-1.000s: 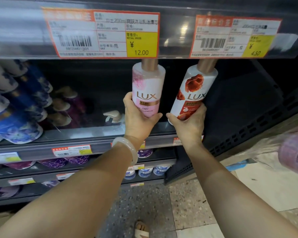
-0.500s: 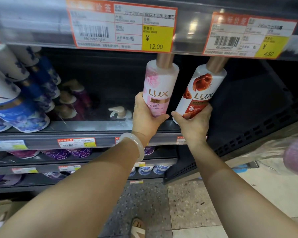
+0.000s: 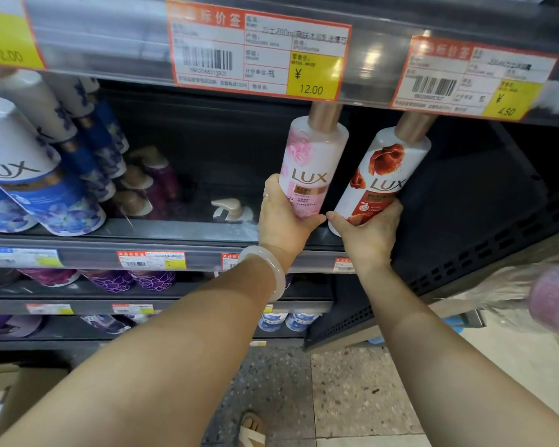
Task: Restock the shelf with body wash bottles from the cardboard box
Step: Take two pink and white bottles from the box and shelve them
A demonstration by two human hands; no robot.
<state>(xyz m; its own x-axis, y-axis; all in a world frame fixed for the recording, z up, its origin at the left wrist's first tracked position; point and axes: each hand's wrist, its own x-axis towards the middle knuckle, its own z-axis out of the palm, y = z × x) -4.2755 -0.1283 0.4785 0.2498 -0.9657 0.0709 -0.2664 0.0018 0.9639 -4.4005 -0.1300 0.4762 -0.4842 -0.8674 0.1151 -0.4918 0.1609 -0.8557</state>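
Note:
My left hand (image 3: 283, 222) grips the base of a pink-and-white LUX bottle (image 3: 310, 166), held nearly upright in front of the dark shelf (image 3: 181, 229). Beside it, my right hand (image 3: 367, 235) holds a white LUX bottle with a red rose print (image 3: 384, 175), tilted to the right. Both bottles' gold caps reach up behind the price rail of the shelf above (image 3: 271, 50). The shelf space behind the two bottles looks dark and bare. A corner of the cardboard box (image 3: 4, 401) shows at the lower left.
Blue LUX bottles (image 3: 46, 195) and purple ones (image 3: 155, 185) fill the shelf's left part, with a white pump bottle (image 3: 229, 209) near my left hand. Lower shelves hold more bottles. A perforated side panel (image 3: 484, 240) bounds the shelf on the right. A plastic-wrapped pink pack (image 3: 552, 298) is at right.
The view has shifted so both bottles sit lower under the price rail, and my hands carried them slightly right. My grip on both is unchanged.

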